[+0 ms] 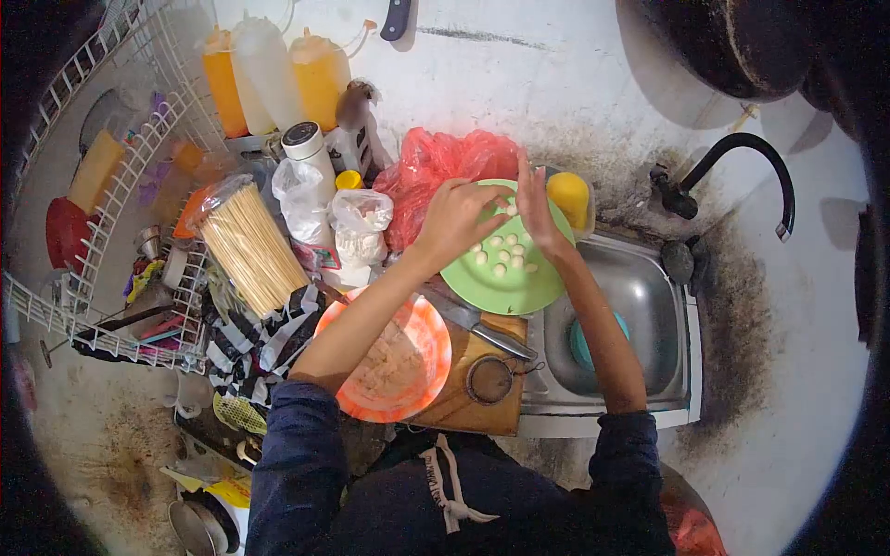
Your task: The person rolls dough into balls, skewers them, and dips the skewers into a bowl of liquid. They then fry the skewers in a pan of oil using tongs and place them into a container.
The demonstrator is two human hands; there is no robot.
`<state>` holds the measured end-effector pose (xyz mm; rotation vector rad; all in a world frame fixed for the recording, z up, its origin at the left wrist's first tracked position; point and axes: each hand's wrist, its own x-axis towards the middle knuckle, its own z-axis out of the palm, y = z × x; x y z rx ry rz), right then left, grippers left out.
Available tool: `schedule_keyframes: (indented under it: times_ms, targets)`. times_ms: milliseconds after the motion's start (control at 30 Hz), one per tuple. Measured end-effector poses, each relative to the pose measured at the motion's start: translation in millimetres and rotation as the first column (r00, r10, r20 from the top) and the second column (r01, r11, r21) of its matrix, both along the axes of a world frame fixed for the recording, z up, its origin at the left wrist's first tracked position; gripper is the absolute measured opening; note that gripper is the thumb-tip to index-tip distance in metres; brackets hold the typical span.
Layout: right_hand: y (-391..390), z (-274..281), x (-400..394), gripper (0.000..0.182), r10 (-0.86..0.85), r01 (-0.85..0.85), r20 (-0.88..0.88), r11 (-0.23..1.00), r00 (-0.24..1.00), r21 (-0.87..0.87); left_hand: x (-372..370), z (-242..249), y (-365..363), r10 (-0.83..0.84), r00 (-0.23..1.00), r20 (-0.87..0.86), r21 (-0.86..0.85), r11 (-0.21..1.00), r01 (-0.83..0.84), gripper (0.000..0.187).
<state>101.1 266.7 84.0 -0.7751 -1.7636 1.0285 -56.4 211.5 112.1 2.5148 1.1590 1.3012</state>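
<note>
Both hands are over the far part of a light green plate [519, 294] that holds several small pale balls [501, 270]. My left hand [456, 219] reaches over the plate's left side, fingers extended to the right near a pale ball [511, 209]. Upright at the plate's far edge, my right hand [538, 206] has its fingers stretched out. An orange-and-white bowl [436, 357] with a pale pinkish mixture [394, 362] sits partly under my left forearm. Between bowl and plate lies a knife [503, 341] on a wooden board [496, 412].
A steel sink [654, 315] with a black faucet [793, 185] lies to the right. Beyond the plate are a red plastic bag [436, 157] and a yellow-filled container [568, 196]. Skewers [250, 246], a flask [306, 148], bottles [320, 79] and a wire rack [120, 176] stand left.
</note>
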Motion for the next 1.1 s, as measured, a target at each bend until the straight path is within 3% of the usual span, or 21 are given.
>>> schedule_keyframes:
  times_ms: [100, 200, 267, 300, 367, 400, 467, 667, 800, 867, 967, 1100]
  targets:
    - [11.5, -11.0, 7.3, 0.068, 0.006, -0.011, 0.066, 0.997, 0.998, 0.076, 0.9, -0.9, -0.8, -0.007, 0.999, -0.037, 0.032, 0.999, 0.008, 0.025]
    - [4.6, -4.3, 2.3, 0.068, 0.015, -0.015, 0.01, 1.0, 1.0, 0.005, 1.7, -5.7, 1.7, -0.006, 0.999, -0.045, 0.033, 0.999, 0.007, 0.025]
    - [12.0, -11.7, 2.4, 0.067, 0.004, -0.004, 0.008, 0.999, 1.0, 0.032, 2.9, -5.7, 0.8, -0.011, 1.0, 0.009, -0.141, 0.99, 0.012, 0.025]
    - [17.3, -15.3, 4.3, 0.067, 0.003, -0.004, 0.008, 0.999, 1.0, 0.033, 3.3, -5.6, 0.8, -0.012, 1.0, 0.009, -0.14, 0.99, 0.013, 0.025]
    - [25.6, -19.4, 9.1, 0.066, -0.2, 0.131, 0.278, 0.96, 0.94, 0.246, 3.3, -7.3, 2.6, -0.011, 1.0, 0.019, -0.168, 0.986, 0.014, 0.025]
    - [25.4, -24.3, 12.4, 0.066, -0.199, 0.13, 0.278, 0.961, 0.94, 0.246, 2.3, -8.4, 3.4, -0.01, 1.0, 0.02, -0.168, 0.986, 0.013, 0.025]
    - [-0.5, -1.4, 7.5, 0.065, 0.011, -0.016, -0.101, 0.999, 0.995, -0.042, -1.0, -7.1, 2.3, 0.02, 0.999, -0.05, -0.125, 0.992, -0.026, 0.023]
    - [-20.0, 21.4, 14.4, 0.071, 0.037, -0.05, -0.185, 0.997, 0.982, -0.064, -2.3, -1.0, 3.0, 0.129, 0.926, -0.355, 0.034, 0.992, -0.125, 0.02]
    - [-28.0, 25.5, 17.7, 0.071, 0.01, -0.018, -0.125, 0.998, 0.992, -0.064, 2.5, -5.7, 7.9, 0.175, 0.913, -0.369, 0.11, 0.983, -0.144, 0.018]
    - [-26.6, 23.6, 22.4, 0.07, 0.027, -0.039, -0.141, 0.996, 0.99, -0.08, 6.3, -3.9, 7.2, 0.138, 0.961, -0.241, 0.009, 0.99, -0.141, 0.011]
    - [-24.5, 22.1, 24.7, 0.07, 0.024, -0.027, -0.13, 0.999, 0.991, -0.022, 7.5, 0.7, 6.6, 0.142, 0.919, -0.368, 0.045, 0.99, -0.136, 0.011]
    - [-35.7, 25.9, 25.3, 0.071, -0.013, 0.007, -0.123, 0.999, 0.992, -0.052, 10.3, -3.4, 10.3, 0.142, 0.927, -0.347, 0.123, 0.987, -0.106, 0.01]
